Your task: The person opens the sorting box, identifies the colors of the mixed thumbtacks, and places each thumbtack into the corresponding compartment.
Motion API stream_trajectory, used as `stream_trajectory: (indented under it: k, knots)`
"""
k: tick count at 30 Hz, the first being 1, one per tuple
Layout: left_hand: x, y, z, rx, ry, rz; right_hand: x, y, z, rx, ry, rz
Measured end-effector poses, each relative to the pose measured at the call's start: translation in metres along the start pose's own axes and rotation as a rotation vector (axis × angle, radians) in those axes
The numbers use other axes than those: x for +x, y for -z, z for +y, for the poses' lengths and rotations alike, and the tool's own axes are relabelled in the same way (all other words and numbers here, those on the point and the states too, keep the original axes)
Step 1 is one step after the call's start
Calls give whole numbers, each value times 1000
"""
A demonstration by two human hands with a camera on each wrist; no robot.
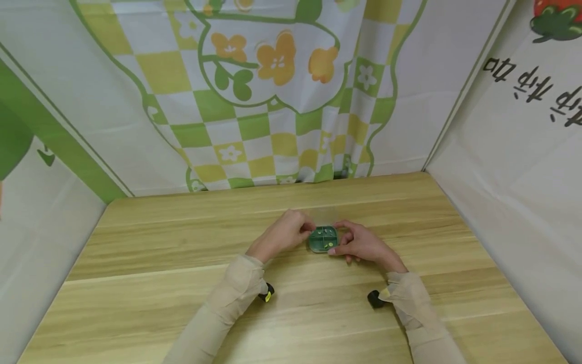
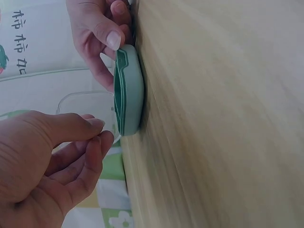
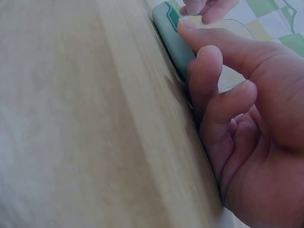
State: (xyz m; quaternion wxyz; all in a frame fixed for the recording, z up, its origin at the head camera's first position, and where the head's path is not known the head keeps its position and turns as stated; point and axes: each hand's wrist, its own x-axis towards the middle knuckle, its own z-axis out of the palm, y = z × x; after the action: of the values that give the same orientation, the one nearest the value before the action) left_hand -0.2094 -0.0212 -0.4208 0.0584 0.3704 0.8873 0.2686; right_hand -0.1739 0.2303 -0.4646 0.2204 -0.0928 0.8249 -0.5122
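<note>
A small green pill box [image 1: 323, 239] with compartments lies on the table, its clear lid [image 2: 85, 102] standing open at the far side. A few small yellowish and pale pieces, perhaps pills, lie in its compartments. My right hand [image 1: 362, 243] grips the box at its right side, thumb at the near corner and index finger at the far one. At the box's left far corner is my left hand [image 1: 287, 230], thumb and index fingertips brought together just above the rim. In the left wrist view nothing can be made out between those fingertips.
The wooden table [image 1: 182, 303] reaches back to a checked, flowered curtain [image 1: 273, 126]. White printed cloth walls [image 1: 509, 177] stand at both sides. A black strap-like piece sticks out from each wrist, the left one [image 1: 267, 292] and the right one [image 1: 375, 299].
</note>
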Motion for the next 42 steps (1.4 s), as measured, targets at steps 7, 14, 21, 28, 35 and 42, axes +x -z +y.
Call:
stream_trajectory:
  k: [7, 14, 21, 28, 35, 42]
  knots:
    - [-19, 8, -8, 26, -34, 3, 0, 0, 3, -30, 11, 1]
    - [-47, 29, -9, 93, -10, -30, 1, 2, 2, -24, 8, 4]
    - [-92, 41, -13, 76, 78, -62, 4, 2, 2, -26, 18, -3]
    - [-126, 40, -18, 115, 97, -98, 2, 0, 4, 3, -4, -2]
    - [-133, 39, -19, 100, 126, -164, 2, 0, 1, -15, 3, -1]
    - [-134, 31, -21, 118, 158, -171, 0, 1, 1, -37, -6, -5]
